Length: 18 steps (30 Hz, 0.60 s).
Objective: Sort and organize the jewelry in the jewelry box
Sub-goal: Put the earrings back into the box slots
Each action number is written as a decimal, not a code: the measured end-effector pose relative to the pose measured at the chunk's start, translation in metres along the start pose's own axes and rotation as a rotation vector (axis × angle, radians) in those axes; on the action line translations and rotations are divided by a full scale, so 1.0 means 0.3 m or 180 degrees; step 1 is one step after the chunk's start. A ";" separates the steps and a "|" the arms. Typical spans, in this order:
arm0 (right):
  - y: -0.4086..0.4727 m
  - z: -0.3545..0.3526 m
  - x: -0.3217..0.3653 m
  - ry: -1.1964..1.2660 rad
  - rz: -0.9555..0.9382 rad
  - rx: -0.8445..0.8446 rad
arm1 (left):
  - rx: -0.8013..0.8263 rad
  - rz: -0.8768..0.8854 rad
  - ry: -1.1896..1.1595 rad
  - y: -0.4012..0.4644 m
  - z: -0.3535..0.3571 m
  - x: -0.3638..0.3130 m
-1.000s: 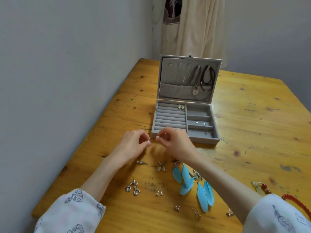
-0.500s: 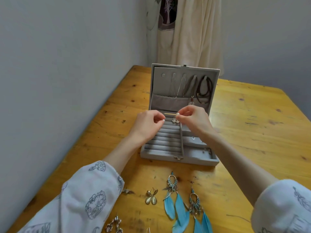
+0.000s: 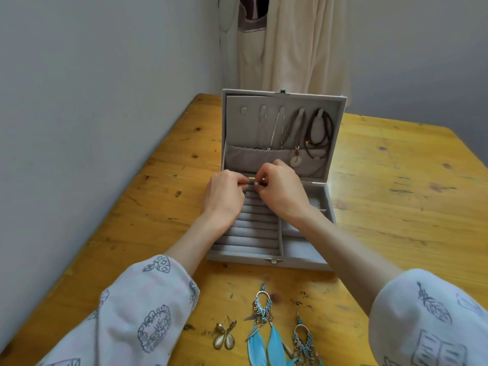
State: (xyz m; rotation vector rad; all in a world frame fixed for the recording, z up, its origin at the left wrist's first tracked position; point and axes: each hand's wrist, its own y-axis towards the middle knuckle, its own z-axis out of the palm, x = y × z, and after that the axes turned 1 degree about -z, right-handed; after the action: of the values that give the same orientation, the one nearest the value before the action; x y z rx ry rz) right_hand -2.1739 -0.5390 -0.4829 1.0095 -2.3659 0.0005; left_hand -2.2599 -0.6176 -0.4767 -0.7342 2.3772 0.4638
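A big yellow wooden table (image 3: 396, 207) stood against a pale grey wall (image 3: 92, 101). A cream cloth curtain (image 3: 290, 43) hung at the far end.

On the table sat an open grey felt jewelry box (image 3: 237, 257). Its lid (image 3: 229, 128) stood up at the far side. Thin silver chains (image 3: 264, 128) and a dark brown cord necklace (image 3: 320, 133) hung inside the lid. A round white pendant (image 3: 295, 161) hung over the lid's soft pocket.

The person wore white sleeves with grey drawings (image 3: 148, 313). Both arms reached over the box. The left hand (image 3: 224, 196) and the right hand (image 3: 282, 191) met above the far rows of soft grey ring rolls (image 3: 250, 231). The fingers of both hands were curled in and pinched together around a tiny shiny piece (image 3: 255, 183). It was too small to tell what it was.

On the near side of the box, on the table, lay a pair of blue feather earrings (image 3: 264, 334) with silver loops. Just left of them lay a pair of pale gold drop earrings (image 3: 224, 336).
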 end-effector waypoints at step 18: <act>-0.022 -0.003 0.021 -0.0008 0.0090 0.0092 | -0.0060 -0.0142 0.0074 0.003 0.012 0.003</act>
State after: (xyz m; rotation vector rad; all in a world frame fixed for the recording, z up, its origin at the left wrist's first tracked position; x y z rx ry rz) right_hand -2.1726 -0.5477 -0.4805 0.9899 -2.3886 0.0442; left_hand -2.2595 -0.6156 -0.4798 -0.8033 2.3758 0.4618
